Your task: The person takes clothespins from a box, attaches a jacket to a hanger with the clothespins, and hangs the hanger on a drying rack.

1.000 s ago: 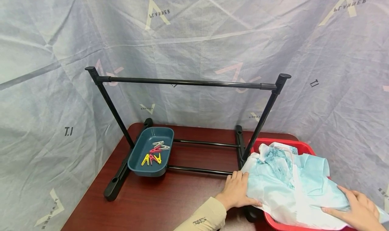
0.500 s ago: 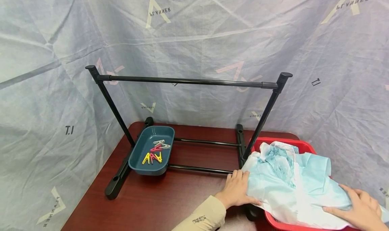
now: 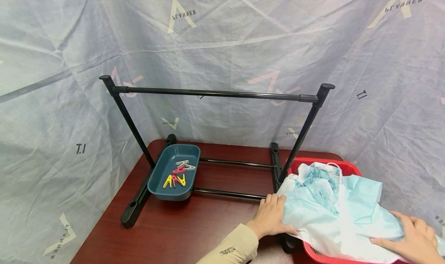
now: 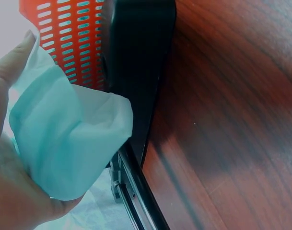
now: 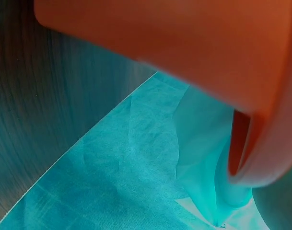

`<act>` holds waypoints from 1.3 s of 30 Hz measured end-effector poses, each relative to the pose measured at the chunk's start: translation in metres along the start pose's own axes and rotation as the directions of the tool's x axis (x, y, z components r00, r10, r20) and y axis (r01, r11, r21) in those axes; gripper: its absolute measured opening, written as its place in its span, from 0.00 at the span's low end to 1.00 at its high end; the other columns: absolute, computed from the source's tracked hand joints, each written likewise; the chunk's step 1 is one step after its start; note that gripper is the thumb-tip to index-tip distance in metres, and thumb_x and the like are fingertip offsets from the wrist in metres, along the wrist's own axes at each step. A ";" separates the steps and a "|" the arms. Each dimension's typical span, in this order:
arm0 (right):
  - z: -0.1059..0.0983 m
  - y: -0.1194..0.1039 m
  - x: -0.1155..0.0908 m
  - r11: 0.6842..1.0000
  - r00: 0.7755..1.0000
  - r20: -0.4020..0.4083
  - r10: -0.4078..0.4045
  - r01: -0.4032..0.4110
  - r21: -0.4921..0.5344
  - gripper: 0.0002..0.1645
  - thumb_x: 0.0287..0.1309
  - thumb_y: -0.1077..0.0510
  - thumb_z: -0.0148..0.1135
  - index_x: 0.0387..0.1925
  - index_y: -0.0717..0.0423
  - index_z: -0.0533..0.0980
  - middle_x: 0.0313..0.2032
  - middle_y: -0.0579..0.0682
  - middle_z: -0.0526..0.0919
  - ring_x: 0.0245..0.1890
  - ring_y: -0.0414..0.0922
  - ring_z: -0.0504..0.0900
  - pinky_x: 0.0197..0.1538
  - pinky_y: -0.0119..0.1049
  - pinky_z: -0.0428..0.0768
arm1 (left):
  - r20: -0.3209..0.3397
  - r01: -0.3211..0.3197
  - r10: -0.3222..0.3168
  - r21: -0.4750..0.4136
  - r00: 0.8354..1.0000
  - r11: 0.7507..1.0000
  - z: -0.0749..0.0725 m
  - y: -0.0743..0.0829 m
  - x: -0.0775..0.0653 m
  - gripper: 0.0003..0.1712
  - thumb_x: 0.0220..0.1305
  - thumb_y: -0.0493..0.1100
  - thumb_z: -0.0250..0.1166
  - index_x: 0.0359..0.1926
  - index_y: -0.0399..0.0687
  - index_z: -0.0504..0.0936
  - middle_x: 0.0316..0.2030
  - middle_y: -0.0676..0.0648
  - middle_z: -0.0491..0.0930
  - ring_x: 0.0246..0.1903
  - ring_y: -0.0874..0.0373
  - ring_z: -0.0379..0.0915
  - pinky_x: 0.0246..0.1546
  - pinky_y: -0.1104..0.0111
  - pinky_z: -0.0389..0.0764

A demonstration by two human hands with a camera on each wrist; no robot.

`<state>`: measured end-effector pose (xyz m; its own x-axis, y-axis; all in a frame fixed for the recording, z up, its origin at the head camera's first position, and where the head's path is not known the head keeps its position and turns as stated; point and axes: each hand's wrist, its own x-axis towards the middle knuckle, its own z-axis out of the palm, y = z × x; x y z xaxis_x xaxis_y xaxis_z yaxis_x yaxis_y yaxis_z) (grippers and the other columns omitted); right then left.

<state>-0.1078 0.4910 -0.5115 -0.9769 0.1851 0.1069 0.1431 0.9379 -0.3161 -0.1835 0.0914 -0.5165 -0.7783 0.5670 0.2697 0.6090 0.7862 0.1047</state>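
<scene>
A bunched light-blue and white disposable gown [image 3: 361, 206] lies over a red basket [image 3: 349, 168] at the right. My left hand [image 3: 271, 217] grips the gown's left edge. In the left wrist view, its fabric [image 4: 64, 139] folds between thumb and fingers beside the basket's slotted wall [image 4: 74, 40]. My right hand [image 3: 413, 237] holds the gown's right side, thumb on top and fingers over the edge. Beyond the basket's rim [image 5: 275, 143] in the right wrist view, a fold of gown [image 5: 203, 143] hangs down; the right fingers are hidden there.
A black rack stands on the table [image 3: 167, 233], with a high crossbar [image 3: 215, 93] and low rails [image 3: 229, 195]. On its left foot rests a blue tray [image 3: 167, 165] holding several yellow, pink and white clothespins [image 3: 175, 180]. A printed sheet [image 3: 215, 44] hangs behind.
A white loop on the gown now stands up more, and its upper right fold has shifted slightly right. Both hands keep their hold almost unmoved.
</scene>
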 end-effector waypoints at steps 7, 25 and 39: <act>-0.001 -0.004 -0.001 1.000 1.000 -0.020 0.009 -0.010 -0.011 0.69 0.41 0.31 0.75 0.65 0.73 0.51 0.51 0.82 0.51 0.55 0.79 0.45 0.52 0.72 0.48 | -0.029 -0.010 0.010 0.017 1.000 1.000 0.000 0.000 0.000 0.62 0.34 0.82 0.70 0.63 0.48 0.69 0.43 0.52 0.69 0.41 0.60 0.62 0.34 0.73 0.60; -0.001 -0.006 -0.001 1.000 0.996 -0.087 -0.007 0.006 -0.015 0.68 0.35 0.33 0.79 0.61 0.74 0.54 0.50 0.82 0.52 0.52 0.78 0.48 0.49 0.70 0.51 | -0.033 0.009 -0.009 0.013 0.999 1.000 -0.001 0.000 -0.001 0.62 0.34 0.81 0.70 0.64 0.49 0.69 0.42 0.52 0.68 0.41 0.60 0.61 0.34 0.74 0.60; -0.001 -0.008 -0.003 0.998 0.994 -0.103 0.037 -0.042 -0.042 0.71 0.31 0.30 0.80 0.62 0.72 0.55 0.49 0.81 0.53 0.50 0.77 0.51 0.48 0.68 0.53 | -0.025 0.016 -0.017 -0.006 1.000 1.000 -0.001 -0.001 -0.001 0.62 0.35 0.80 0.72 0.65 0.47 0.69 0.42 0.52 0.67 0.40 0.61 0.60 0.34 0.75 0.62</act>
<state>-0.1063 0.4829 -0.5085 -0.9493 0.2490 0.1921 0.1901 0.9408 -0.2805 -0.1837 0.0899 -0.5162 -0.7842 0.5477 0.2915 0.5972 0.7938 0.1152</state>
